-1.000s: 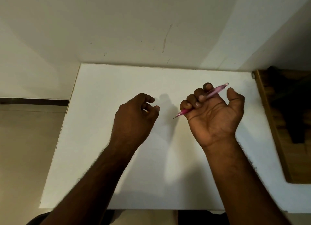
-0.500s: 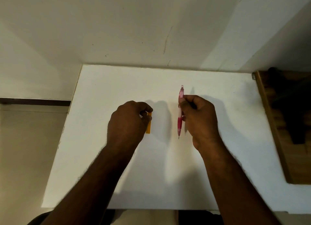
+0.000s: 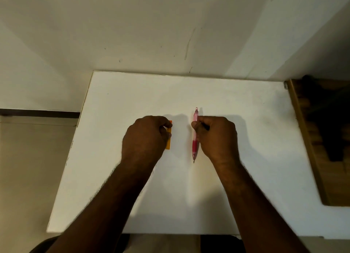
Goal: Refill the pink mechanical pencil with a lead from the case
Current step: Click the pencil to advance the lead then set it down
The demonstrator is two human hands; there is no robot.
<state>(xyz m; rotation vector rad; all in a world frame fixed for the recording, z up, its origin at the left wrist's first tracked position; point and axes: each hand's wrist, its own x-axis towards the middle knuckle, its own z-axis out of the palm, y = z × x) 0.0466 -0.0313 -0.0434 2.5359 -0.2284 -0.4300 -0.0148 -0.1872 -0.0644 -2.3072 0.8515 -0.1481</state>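
The pink mechanical pencil [image 3: 195, 143] lies on the white table [image 3: 246, 158], its tip toward me and its cap end pointing away. My right hand [image 3: 216, 137] rests beside it with thumb and forefinger pinched on the upper barrel. The orange lead case [image 3: 168, 145], a slim flat box, lies on the table to the left of the pencil. My left hand [image 3: 145, 139] covers most of it, fingertips pinched on its upper part. A gap of bare table separates the two hands.
A wooden surface [image 3: 310, 143] with a dark object [image 3: 331, 124] on it adjoins the table's right edge. A pale wall [image 3: 170, 29] runs along the table's far edge. Floor shows past the left edge.
One second ago my right hand held the pencil raised, palm up, and my left hand was in the air. Both hands have come down, and the pencil and case now lie on the table.
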